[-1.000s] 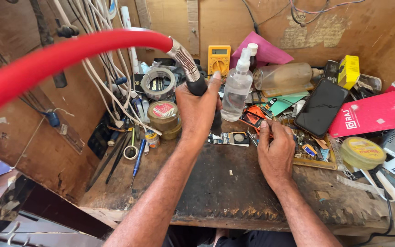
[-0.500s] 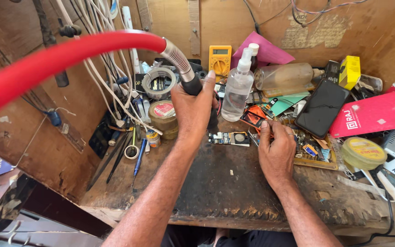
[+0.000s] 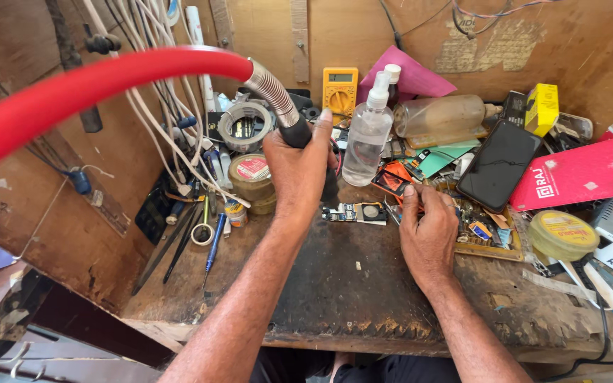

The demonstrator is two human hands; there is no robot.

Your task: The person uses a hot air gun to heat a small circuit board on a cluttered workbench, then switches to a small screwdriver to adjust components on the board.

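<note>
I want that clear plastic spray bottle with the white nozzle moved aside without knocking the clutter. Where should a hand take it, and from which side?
Probably best gripped around the clear plastic spray bottle's straight middle body, coming from the front right. It stands upright, its nozzle top is narrow, and the left hand holding the black tool handle blocks its left side.

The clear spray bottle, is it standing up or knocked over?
Upright: the spray bottle stands on the bench, nozzle on top, beside the left hand.

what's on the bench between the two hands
In the head view, a small circuit board lies on the bench between the left hand, gripping the hose nozzle, and the right hand.
</note>
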